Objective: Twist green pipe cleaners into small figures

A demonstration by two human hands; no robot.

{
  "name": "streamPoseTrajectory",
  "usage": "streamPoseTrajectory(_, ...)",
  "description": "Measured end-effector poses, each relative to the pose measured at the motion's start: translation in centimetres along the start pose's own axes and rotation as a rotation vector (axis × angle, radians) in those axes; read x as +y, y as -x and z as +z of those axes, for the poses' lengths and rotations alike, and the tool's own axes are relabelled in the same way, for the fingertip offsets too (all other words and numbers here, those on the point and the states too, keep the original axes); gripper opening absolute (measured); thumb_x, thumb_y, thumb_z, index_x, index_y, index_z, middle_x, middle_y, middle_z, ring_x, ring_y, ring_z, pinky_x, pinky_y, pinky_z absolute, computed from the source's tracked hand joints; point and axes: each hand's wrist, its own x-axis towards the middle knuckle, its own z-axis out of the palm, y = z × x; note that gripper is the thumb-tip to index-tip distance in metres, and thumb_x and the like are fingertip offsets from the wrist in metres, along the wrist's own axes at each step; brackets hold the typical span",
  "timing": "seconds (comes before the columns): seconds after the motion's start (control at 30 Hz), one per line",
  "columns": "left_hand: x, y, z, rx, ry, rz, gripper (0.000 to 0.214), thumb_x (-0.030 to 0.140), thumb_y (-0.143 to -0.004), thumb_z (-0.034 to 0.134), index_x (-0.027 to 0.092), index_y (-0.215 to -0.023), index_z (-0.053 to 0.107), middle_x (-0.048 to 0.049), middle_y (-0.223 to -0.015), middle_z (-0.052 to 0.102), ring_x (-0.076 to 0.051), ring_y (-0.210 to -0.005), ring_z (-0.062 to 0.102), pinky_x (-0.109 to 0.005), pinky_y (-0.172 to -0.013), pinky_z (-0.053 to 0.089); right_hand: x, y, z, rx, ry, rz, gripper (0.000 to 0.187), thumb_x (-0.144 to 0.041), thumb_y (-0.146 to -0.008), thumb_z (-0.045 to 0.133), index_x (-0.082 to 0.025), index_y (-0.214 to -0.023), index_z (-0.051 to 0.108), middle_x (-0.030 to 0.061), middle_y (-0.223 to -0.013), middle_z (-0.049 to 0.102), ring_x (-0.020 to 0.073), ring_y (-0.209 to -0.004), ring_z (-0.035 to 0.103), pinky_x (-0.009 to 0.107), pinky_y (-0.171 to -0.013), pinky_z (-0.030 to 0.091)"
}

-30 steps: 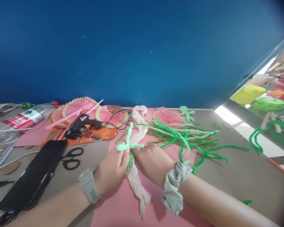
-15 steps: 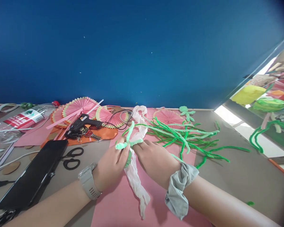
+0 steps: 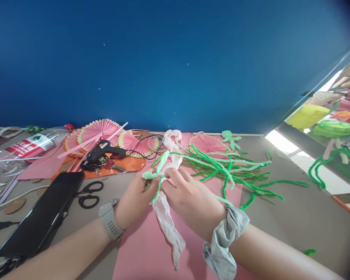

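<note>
My left hand (image 3: 140, 190) is closed around a light green pipe-cleaner shape (image 3: 163, 160) whose loops stick out above and below the fingers. Close on its right, my right hand (image 3: 189, 196) pinches at the same shape; its fingertips partly hide what they grip. A crumpled white tissue strip (image 3: 169, 229) lies beneath both hands on pink paper (image 3: 151, 256). To the right spreads a pile of green pipe cleaners (image 3: 221, 167). Behind it sits another light green pipe-cleaner shape (image 3: 230, 139).
A black glue gun (image 3: 103, 151), keys (image 3: 115, 166) and pink paper fans (image 3: 100, 130) lie at the back left. Nearer are black-handled scissors (image 3: 90, 194), a black phone (image 3: 43, 214) and a plastic bottle (image 3: 29, 146). A blue panel (image 3: 175, 66) rises behind the table.
My right hand has turned and lifted slightly, its fingers now pinching at the centre of the green shape. The shape has tilted a little; my left hand keeps its hold.
</note>
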Motion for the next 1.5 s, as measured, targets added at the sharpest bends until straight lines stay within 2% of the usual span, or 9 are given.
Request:
streamPoseTrajectory(0.17,0.2,0.1,0.2,0.031,0.055,-0.018,0.017,0.028,-0.087,0.035,0.018,-0.073,0.041,0.0041,-0.064,0.036,-0.011,-0.059,0.033,-0.024,-0.059,0.033,0.2,-0.2,-0.1,0.006,-0.048,0.012,0.019,-0.007,-0.083,0.037,-0.016,-0.080,0.054,0.0076,-0.094,0.057,0.0199,-0.076,0.051,0.033,-0.068,0.043)
streamPoseTrajectory(0.27,0.5,0.3,0.2,0.022,0.058,-0.004,0.018,0.027,-0.087,0.036,0.018,-0.073,0.043,0.0035,-0.064,0.041,-0.011,-0.060,0.037,-0.024,-0.062,0.035,0.5,-0.3,0.4,-0.031,-0.215,0.064,0.019,-0.003,-0.082,0.038,-0.014,-0.082,0.053,0.0073,-0.086,0.058,0.0170,-0.074,0.052,0.027,-0.067,0.041)
streamPoseTrajectory(0.43,1.1,0.6,0.2,-0.021,0.047,-0.003,0.022,0.029,-0.089,0.033,0.018,-0.080,0.049,0.0010,-0.070,0.052,-0.013,-0.062,0.046,-0.025,-0.063,0.037,1.7,-0.4,1.6,0.052,-0.546,0.223,0.013,-0.013,-0.087,0.038,-0.017,-0.085,0.050,0.0022,-0.075,0.057,0.0138,-0.067,0.052,0.024,-0.061,0.038)
streamPoseTrajectory(0.6,1.5,0.7,0.2,-0.067,0.044,0.041,0.025,0.030,-0.091,0.029,0.018,-0.083,0.050,-0.0006,-0.076,0.053,-0.013,-0.068,0.048,-0.026,-0.066,0.038,2.8,-0.8,1.7,-0.051,-0.805,0.296,0.019,-0.023,-0.090,0.034,-0.019,-0.078,0.048,-0.0039,-0.059,0.053,0.0101,-0.053,0.047,0.021,-0.054,0.034)
streamPoseTrajectory(0.8,1.4,1.0,0.1,-0.132,0.031,0.055,0.023,0.030,-0.091,0.030,0.018,-0.083,0.048,-0.0008,-0.076,0.052,-0.013,-0.067,0.047,-0.026,-0.065,0.038,3.2,-0.9,1.4,-0.083,-0.864,0.345,0.021,-0.025,-0.087,0.040,-0.018,-0.068,0.045,-0.0058,-0.053,0.047,0.0081,-0.047,0.041,0.021,-0.050,0.029)
streamPoseTrajectory(1.0,1.6,1.2,0.1,-0.190,0.063,0.053,0.014,0.029,-0.087,0.040,0.020,-0.089,0.050,0.0004,-0.076,0.053,-0.013,-0.064,0.046,-0.023,-0.059,0.038,4.1,-0.6,1.0,-0.208,-1.065,0.322,0.015,-0.023,-0.084,0.040,-0.018,-0.072,0.048,-0.0065,-0.050,0.045,0.0075,-0.046,0.040,0.019,-0.045,0.029)
streamPoseTrajectory(1.17,1.5,1.1,0.0,-0.116,0.069,0.090,0.015,0.031,-0.086,0.043,0.019,-0.083,0.052,0.0009,-0.073,0.054,-0.013,-0.065,0.048,-0.022,-0.060,0.039,4.8,-0.7,0.9,-0.356,-1.357,0.265,0.017,-0.032,-0.086,0.041,-0.017,-0.079,0.046,-0.0077,-0.046,0.048,0.0041,-0.036,0.030,0.017,-0.038,0.023)
streamPoseTrajectory(1.37,1.1,1.2,-0.2,-0.030,0.187,0.116,0.024,0.028,-0.082,0.052,0.024,-0.104,0.043,0.0003,-0.082,0.059,-0.012,-0.067,0.056,-0.022,-0.061,0.045,4.6,-0.7,2.5,-0.312,-1.661,0.195,0.026,-0.042,-0.083,0.049,-0.016,-0.084,0.046,-0.0082,-0.050,0.045,0.0039,-0.040,0.036,0.016,-0.038,0.021)
streamPoseTrajectory(1.5,0.8,1.5,-0.1,-0.049,0.243,0.168,0.026,0.023,-0.082,0.052,0.025,-0.107,0.044,0.0001,-0.082,0.060,-0.013,-0.069,0.060,-0.022,-0.062,0.048,4.3,-0.7,2.8,-0.356,-1.834,0.138,0.025,-0.038,-0.084,0.048,-0.015,-0.076,0.046,-0.0105,-0.044,0.038,0.0026,-0.038,0.026,0.018,-0.038,0.017)
